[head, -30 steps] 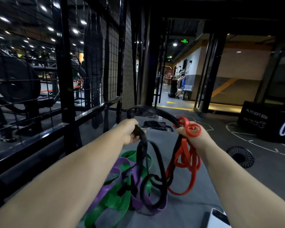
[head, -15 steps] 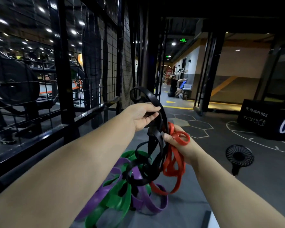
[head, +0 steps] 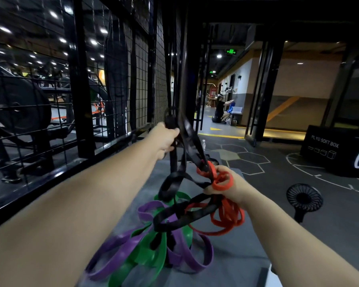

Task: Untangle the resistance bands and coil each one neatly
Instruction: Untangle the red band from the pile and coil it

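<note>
Nearest, on the grey mat (head: 238, 268), the purple band (head: 116, 259) and the green band (head: 149, 259) lie heaped together, their loops threaded through one another. Neither is coiled. Black strands dip into this heap from above, so it is not free of the bundle being lifted.

Just beyond, the black band (head: 171, 184) hangs in twisted loops between the two hands. The right hand (head: 231, 188), low and to the right, has its fingers curled round a gathered bunch of the red band (head: 226, 217). Several red turns sit over its fingers and the rest dangle beneath. A black strand seems to run into the same grip, though how it crosses the red there is hard to tell. Farther and higher, the left hand (head: 166, 137) is clenched on the upper end of the black band, drawing it up and away from the pile.

The step in hand looks like separating black from red, with no band neatly coiled so far. The next move probably calls for finding where the black passes through the red turns and feeding it out, rather than pulling harder, which could tighten the knot or drag the purple and green up.

Beyond the mat, a small fan (head: 304, 198) stands on the floor to the right, with a plyo box (head: 327, 150) farther off and a wire mesh panel (head: 50, 100) along the left.
</note>
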Available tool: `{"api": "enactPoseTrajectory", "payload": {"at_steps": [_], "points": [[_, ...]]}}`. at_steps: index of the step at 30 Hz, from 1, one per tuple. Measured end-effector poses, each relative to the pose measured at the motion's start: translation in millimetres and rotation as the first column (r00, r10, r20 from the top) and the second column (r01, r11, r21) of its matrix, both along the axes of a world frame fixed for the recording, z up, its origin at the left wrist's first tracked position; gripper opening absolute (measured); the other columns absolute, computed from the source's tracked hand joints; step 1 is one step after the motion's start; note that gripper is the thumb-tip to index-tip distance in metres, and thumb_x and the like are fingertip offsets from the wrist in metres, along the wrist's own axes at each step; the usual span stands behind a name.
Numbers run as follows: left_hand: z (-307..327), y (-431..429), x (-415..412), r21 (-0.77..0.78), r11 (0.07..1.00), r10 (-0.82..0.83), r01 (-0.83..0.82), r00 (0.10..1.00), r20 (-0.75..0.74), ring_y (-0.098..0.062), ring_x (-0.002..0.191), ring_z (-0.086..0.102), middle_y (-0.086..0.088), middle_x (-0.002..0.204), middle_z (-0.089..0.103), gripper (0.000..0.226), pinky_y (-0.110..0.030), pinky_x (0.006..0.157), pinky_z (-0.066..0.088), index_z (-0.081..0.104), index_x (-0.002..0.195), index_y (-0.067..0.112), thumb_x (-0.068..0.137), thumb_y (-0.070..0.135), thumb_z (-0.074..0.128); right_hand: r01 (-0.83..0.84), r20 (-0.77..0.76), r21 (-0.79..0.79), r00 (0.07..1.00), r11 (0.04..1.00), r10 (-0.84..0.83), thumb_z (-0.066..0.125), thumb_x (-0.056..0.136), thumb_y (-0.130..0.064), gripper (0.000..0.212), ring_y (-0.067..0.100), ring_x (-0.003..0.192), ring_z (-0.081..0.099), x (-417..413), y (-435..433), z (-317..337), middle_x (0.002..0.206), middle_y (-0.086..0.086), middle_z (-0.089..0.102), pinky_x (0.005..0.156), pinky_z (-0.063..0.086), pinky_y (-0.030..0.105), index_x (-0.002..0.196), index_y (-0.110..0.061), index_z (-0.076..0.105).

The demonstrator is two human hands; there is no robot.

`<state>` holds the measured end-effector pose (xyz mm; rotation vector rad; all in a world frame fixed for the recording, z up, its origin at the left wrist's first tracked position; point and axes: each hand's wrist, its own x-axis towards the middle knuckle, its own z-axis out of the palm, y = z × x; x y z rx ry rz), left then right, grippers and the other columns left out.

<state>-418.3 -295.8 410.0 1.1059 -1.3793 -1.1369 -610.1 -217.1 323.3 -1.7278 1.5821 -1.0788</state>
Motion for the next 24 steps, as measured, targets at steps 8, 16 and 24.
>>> {"api": "enactPoseTrajectory", "payload": {"at_steps": [8,16,24], "points": [[0,-23,36,-0.038,0.999,0.021,-0.015,0.987,0.158,-0.019,0.076,0.054,-0.006,0.091,0.057,0.025,-0.032,0.063,0.047,0.050,0.122,0.014,0.098,0.022,0.051,0.136,-0.155,-0.015,0.978,0.991,-0.137,0.079,0.066,-0.010,0.041,0.022,0.085,0.065,-30,-8,2,0.087,0.001,0.067,0.079,0.053,0.035,0.101,-0.021,0.061],[-5,-29,69,-0.343,0.938,0.310,-0.039,0.534,0.786,-0.021,0.081,0.059,-0.003,0.091,0.060,0.016,-0.029,0.065,0.041,0.059,0.107,0.022,0.091,0.021,0.058,0.236,0.165,-0.007,0.959,0.972,-0.232,0.075,0.053,-0.016,0.033,0.029,0.069,0.061,-51,-5,3,0.074,0.011,0.064,0.069,0.052,0.041,0.084,-0.011,0.067],[-42,-40,67,-0.013,0.996,0.070,-0.086,0.715,0.695,-0.020,0.055,0.054,-0.010,0.075,0.058,0.011,-0.027,0.051,0.044,0.052,0.091,0.007,0.097,0.017,0.053,0.158,0.538,0.017,0.831,0.987,-0.142,0.077,0.069,-0.016,0.031,0.037,0.072,0.066,-34,4,17,0.085,0.020,0.068,0.072,0.057,0.049,0.096,-0.005,0.066]]}}
